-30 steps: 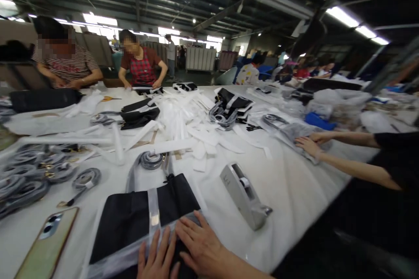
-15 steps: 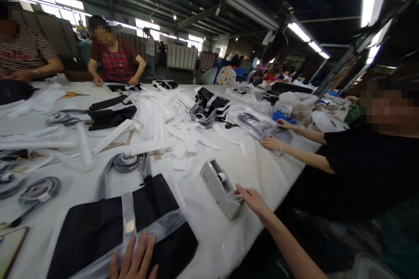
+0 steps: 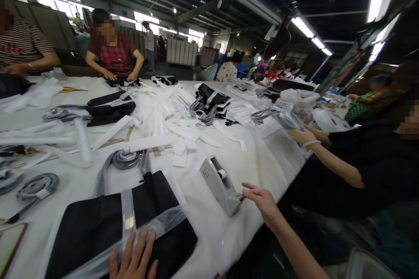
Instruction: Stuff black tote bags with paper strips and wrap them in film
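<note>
A black bag point(image 3: 88, 226) lies flat on the table in front of me, with clear wrapping strips across it. A small gold-coloured plate point(image 3: 130, 223) shows under the upright strip. My left hand point(image 3: 135, 255) rests on the bag and the slanting strip point(image 3: 170, 220), fingers spread. To the right of the bag stands a grey tape dispenser point(image 3: 214, 183) with a roll inside. My right hand point(image 3: 262, 200) is at the dispenser's near end, thumb and fingers drawn together there. Anything between those fingertips is too thin to make out. Behind the bag lies a coiled, wrapped strap point(image 3: 126, 159).
White foam strips point(image 3: 153, 117) are heaped mid-table. More black bags point(image 3: 111, 111) and wrapped straps point(image 3: 39, 187) lie around. At the right, a co-worker's hand point(image 3: 303, 136) handles clear plastic. Other people stand across the table. A phone-like slab point(image 3: 11, 244) is at the lower left.
My right hand has shifted slightly to the right, away from the dispenser's end. My left hand stays on the bag. The co-worker at the right has lifted the clear plastic.
</note>
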Tool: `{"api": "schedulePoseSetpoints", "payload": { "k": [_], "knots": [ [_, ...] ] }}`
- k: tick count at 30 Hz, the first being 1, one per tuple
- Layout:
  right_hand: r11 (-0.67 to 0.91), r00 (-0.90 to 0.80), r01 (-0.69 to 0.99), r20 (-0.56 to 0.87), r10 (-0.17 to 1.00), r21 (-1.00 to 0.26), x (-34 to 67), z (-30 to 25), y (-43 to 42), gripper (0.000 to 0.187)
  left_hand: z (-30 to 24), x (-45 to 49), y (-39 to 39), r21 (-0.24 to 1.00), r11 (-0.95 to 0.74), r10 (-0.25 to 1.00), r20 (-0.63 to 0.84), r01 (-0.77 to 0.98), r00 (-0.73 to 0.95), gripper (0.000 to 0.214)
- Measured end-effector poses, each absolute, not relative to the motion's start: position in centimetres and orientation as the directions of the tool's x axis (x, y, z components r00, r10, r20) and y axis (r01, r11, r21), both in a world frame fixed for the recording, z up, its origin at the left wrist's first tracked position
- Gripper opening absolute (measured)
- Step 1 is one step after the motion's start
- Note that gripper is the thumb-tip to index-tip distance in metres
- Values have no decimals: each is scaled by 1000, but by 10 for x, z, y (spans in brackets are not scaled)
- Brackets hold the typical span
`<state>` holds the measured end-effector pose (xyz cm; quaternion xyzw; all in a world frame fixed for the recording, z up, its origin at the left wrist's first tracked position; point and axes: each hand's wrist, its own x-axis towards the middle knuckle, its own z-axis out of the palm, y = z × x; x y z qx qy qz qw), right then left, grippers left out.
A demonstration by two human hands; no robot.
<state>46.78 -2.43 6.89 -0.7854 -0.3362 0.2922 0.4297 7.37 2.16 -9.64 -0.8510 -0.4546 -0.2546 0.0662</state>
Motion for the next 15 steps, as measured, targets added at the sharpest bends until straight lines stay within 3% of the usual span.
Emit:
{"api": "schedulePoseSetpoints", "payload": {
  "k": [15],
  "knots": [
    [-519,687,228,-242,685,-824,463,28,-83,39,-93,69,27,56,-628,687,509,777,519,69]
  ]
}}
